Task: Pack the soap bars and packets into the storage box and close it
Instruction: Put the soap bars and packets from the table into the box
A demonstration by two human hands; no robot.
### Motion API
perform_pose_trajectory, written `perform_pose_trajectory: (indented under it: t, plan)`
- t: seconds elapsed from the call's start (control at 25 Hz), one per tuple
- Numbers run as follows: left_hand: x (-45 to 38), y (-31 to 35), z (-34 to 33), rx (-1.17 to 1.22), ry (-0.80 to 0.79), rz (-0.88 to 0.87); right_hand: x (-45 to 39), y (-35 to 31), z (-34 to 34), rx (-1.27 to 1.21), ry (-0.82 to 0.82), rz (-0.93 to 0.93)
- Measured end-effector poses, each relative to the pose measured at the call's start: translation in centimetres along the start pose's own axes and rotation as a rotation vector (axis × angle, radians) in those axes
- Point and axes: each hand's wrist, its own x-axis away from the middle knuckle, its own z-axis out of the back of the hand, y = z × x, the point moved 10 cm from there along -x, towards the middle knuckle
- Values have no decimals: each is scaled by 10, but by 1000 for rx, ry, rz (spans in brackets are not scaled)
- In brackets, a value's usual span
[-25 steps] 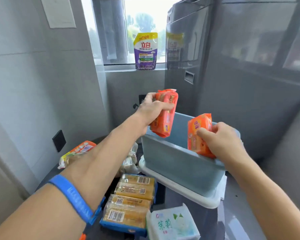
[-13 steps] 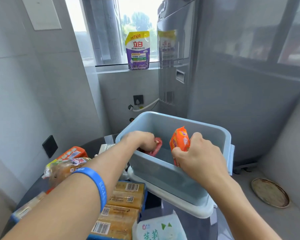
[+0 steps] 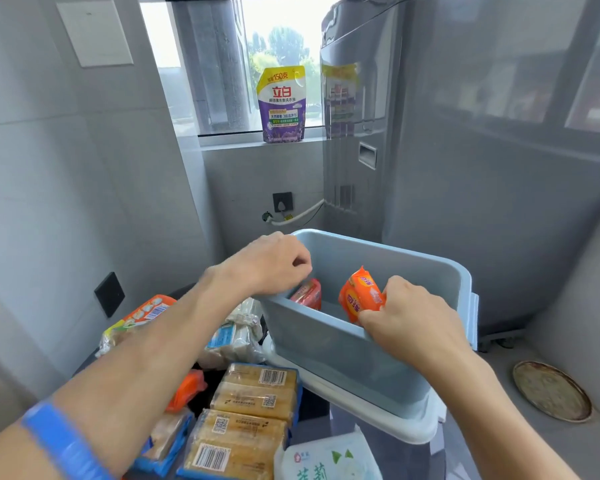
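A light blue storage box (image 3: 395,251) stands open on its pale lid (image 3: 378,412). My left hand (image 3: 271,263) hovers over the box's left corner with its fingers curled and nothing visible in them. Just below it, a red-orange soap packet (image 3: 307,294) leans inside the box. My right hand (image 3: 413,322) reaches over the near wall and grips an orange soap packet (image 3: 361,299), holding it upright inside the box.
In front of the box lie yellow soap bars in blue trays (image 3: 253,410), a white packet (image 3: 329,462), a small orange packet (image 3: 187,389), a clear bag (image 3: 236,336) and an orange pack (image 3: 146,313). A washing machine (image 3: 447,168) stands behind, a detergent pouch (image 3: 283,105) on the sill.
Both hands came down from above the box into it with their packets. The left hand has let its packet go and risen to the rim; the right still holds its own.
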Motion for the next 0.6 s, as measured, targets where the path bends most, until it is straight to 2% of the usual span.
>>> perform_pose_trajectory:
  t: [0.08,0.16,0.24,0.36,0.44,0.52,0.6]
  plan:
    - [41,-9,9,35,95,-14,-5,3,-2,-10,-43,-20]
    - [80,-14,-5,116,46,-63,-8,0,-6,-4,-103,-13]
    - [96,-15,-13,180,98,-117,-14,-8,-6,36,-140,47]
    - [94,-15,-10,227,275,-152,-37,-42,-3,211,-222,318]
    - [94,-13,-10,156,367,-155,-46,-70,-10,359,-296,530]
    - [95,-14,-10,47,441,-131,-53,-89,-26,493,-310,669]
    - [95,-16,-9,42,459,-105,-57,-104,-49,594,-303,762]
